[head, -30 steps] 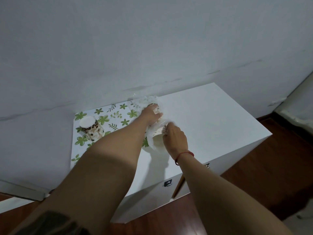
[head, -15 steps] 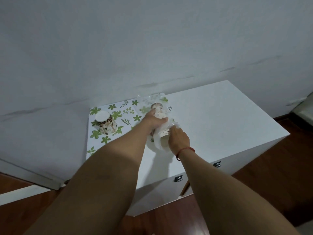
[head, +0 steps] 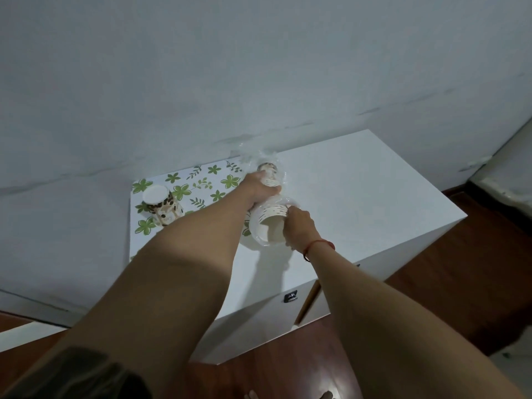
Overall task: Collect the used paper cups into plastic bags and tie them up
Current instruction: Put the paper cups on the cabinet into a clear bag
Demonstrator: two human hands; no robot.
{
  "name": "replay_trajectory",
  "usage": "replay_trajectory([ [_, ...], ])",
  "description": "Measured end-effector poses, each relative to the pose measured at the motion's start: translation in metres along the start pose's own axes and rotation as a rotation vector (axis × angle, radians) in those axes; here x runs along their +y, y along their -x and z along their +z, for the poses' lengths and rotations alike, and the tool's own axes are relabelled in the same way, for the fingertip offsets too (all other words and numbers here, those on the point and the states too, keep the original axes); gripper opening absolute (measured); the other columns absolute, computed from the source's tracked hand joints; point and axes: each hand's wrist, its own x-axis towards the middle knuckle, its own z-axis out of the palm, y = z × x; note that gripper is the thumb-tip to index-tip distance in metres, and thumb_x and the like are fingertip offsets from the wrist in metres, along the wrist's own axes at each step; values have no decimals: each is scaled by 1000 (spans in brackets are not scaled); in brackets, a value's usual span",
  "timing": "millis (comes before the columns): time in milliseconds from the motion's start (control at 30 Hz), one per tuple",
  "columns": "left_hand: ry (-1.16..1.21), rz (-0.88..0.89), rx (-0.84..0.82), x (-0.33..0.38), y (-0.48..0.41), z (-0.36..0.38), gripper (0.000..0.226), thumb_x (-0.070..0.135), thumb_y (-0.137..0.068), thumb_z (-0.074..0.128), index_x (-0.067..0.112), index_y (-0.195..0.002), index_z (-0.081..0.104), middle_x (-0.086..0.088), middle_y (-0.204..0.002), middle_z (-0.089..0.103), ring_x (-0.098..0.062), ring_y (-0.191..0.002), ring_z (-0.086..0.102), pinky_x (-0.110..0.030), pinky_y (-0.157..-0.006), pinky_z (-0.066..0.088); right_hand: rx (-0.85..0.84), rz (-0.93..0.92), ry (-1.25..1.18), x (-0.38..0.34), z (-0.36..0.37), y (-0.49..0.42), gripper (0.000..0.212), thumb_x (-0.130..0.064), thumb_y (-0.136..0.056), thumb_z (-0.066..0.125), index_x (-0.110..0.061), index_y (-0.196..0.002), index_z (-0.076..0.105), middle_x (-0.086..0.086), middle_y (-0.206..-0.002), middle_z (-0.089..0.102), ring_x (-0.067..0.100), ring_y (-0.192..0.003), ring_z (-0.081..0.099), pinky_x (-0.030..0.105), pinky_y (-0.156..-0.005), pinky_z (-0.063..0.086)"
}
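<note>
A stack of nested paper cups lies on its side on the white cabinet top, its open mouth toward me. A thin clear plastic bag wraps its far end. My left hand is closed around the far part of the stack through the plastic. My right hand pinches the bag's edge at the rim of the nearest cup. A second stack of brown-spotted paper cups stands upside down at the far left on the leaf-patterned mat.
The cabinet stands against a grey wall. Its front has a small dark latch. Dark wooden floor lies to the right and below. A red cord circles my right wrist.
The view has shifted so the cabinet sits more to the right. Both hands stay on the cup stack, and the stack has tilted so its open mouth faces me more.
</note>
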Motion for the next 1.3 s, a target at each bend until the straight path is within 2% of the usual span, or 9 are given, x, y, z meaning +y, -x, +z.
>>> replay_trajectory([
  [167, 81, -38, 81, -11, 10, 10, 89, 46, -74, 76, 21, -148, 32, -5, -143, 47, -29, -125, 53, -42, -103, 47, -69, 138, -208, 4, 5, -5, 41, -2, -85, 28, -6, -123, 45, 21, -114, 56, 39, -71, 70, 45, -60, 61],
  [300, 249, -364, -45, -18, 23, 13, 95, 61, -58, 75, 15, -135, 44, -10, -120, 63, -33, -102, 65, -49, -91, 51, -93, 190, -358, 3, 3, -6, 43, -9, -89, 26, -12, -124, 50, 13, -111, 57, 28, -47, 65, 33, -45, 56],
  [533, 392, -313, 0, -16, 16, 6, 61, 27, -72, 79, 8, -124, 54, -13, -103, 70, -29, -78, 70, -38, -59, 59, -146, 78, -340, 5, -7, -4, 45, -5, -88, 27, -13, -120, 58, 18, -100, 68, 30, -53, 69, 24, -38, 49],
  [633, 424, -281, 44, -12, 14, 4, 59, 19, -75, 75, 11, -125, 46, -14, -112, 66, -28, -74, 67, -35, -51, 56, -173, 37, -332, 15, -12, 3, 42, -7, -90, 27, -11, -118, 58, 17, -95, 69, 32, -57, 72, 25, -39, 50],
  [833, 361, -196, 186, -22, 4, 11, 79, 26, -75, 74, 19, -144, 38, -9, -138, 53, -32, -118, 58, -43, -98, 51, -204, 51, -109, 28, -17, 15, 33, -23, -86, 31, -21, -115, 46, 9, -106, 65, 28, -62, 74, 41, -61, 59],
  [1000, 313, -271, 91, -11, 30, 8, 70, 55, -78, 61, 6, -127, 48, -14, -115, 65, -30, -89, 68, -35, -68, 58, -336, 38, -30, 22, -22, 1, 100, -60, -55, 62, -26, -142, 25, 3, -132, 55, 25, -114, 57, 43, -98, 47],
  [1133, 58, -199, 219, -25, 52, -9, 77, 61, -81, 53, 3, -133, 49, -14, -126, 60, -33, -106, 64, -39, -82, 58, -443, 57, -77, 4, -35, 14, 60, -39, -70, 63, -24, -125, 42, 0, -113, 56, 21, -98, 54, 30, -78, 47],
  [1200, 29, -164, 245, -37, 60, -13, 68, 56, -83, 56, 1, -124, 55, -14, -115, 65, -29, -93, 68, -33, -68, 58, -476, 112, -182, -1, -38, 17, 37, -37, -84, 51, -23, -119, 50, 2, -109, 56, 21, -94, 52, 33, -80, 43],
  [1300, 165, -161, 87, -44, 77, -8, 48, 42, -93, 53, -1, -112, 60, -10, -82, 65, -21, -66, 63, -28, -56, 55, -395, 141, -235, -3, -34, 19, 52, -54, -90, 42, -15, -122, 55, 6, -114, 61, 24, -101, 59, 35, -83, 49],
])
